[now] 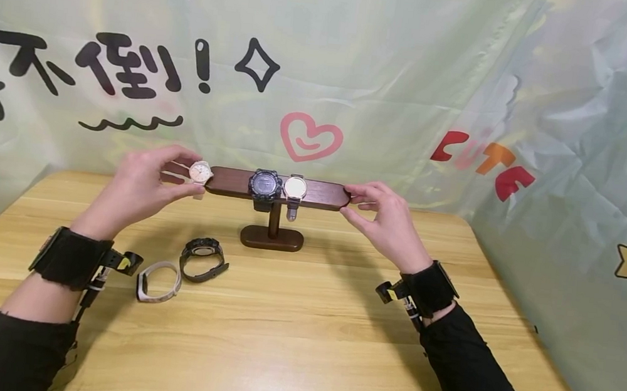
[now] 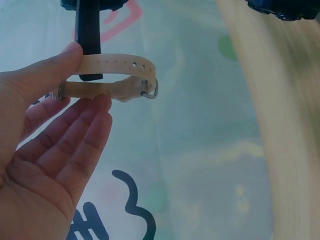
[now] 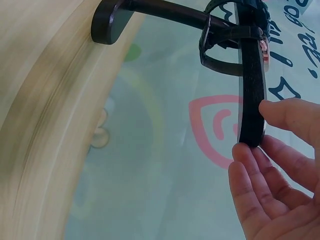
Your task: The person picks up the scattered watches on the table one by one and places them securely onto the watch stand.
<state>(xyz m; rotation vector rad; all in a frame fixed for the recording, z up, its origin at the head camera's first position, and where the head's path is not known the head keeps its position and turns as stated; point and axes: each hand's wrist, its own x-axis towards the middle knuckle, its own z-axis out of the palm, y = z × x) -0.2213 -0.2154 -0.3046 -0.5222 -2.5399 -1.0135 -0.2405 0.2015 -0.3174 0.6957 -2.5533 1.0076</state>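
A pale pink watch (image 1: 200,172) with a light face is pinched between the thumb and fingers of my left hand (image 1: 141,182). Its buckled strap (image 2: 117,63) overlaps the left end of the dark wooden watch stand's bar (image 2: 89,40) in the left wrist view. At the bar's other end, my right hand (image 1: 385,218) grips the watch stand (image 1: 325,193), thumb on one face and fingertips at the tip. A chunky black watch (image 1: 265,184) and a rose-gold watch (image 1: 294,188) with a dark strap hang side by side around the middle of the bar.
On the wooden table (image 1: 333,342), a black watch (image 1: 199,246) and a white band (image 1: 141,286) lie at the front left of the stand's oval base (image 1: 272,239). A printed cloth (image 1: 393,77) hangs behind the table and along its right side.
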